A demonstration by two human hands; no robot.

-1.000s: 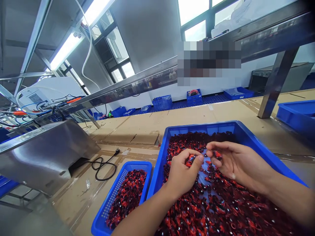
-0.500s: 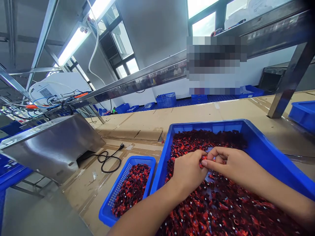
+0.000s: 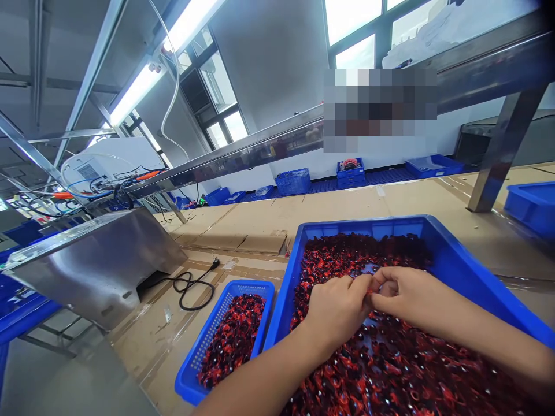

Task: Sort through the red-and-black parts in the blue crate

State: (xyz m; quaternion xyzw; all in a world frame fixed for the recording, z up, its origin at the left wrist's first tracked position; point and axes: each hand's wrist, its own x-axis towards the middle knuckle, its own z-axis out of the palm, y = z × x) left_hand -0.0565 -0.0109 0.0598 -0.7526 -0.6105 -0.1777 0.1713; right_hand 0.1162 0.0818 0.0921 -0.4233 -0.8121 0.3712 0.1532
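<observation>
A large blue tray holds a thick layer of small dark red, glossy pieces. Over its middle, my left hand and my right hand meet at the fingertips. Both are closed in a pinch around something small and reddish, mostly hidden by the fingers. To the left of the tray stands a smaller blue perforated basket, filled with similar red and dark pieces.
A black cable with a plug lies on the cardboard-covered table. At the left is a steel housing. A metal post and another blue bin stand at the right. Blue baskets line the far wall.
My fingertips have drawn closer together, and the red piece seen between them before is now mostly covered. The view has shifted slightly.
</observation>
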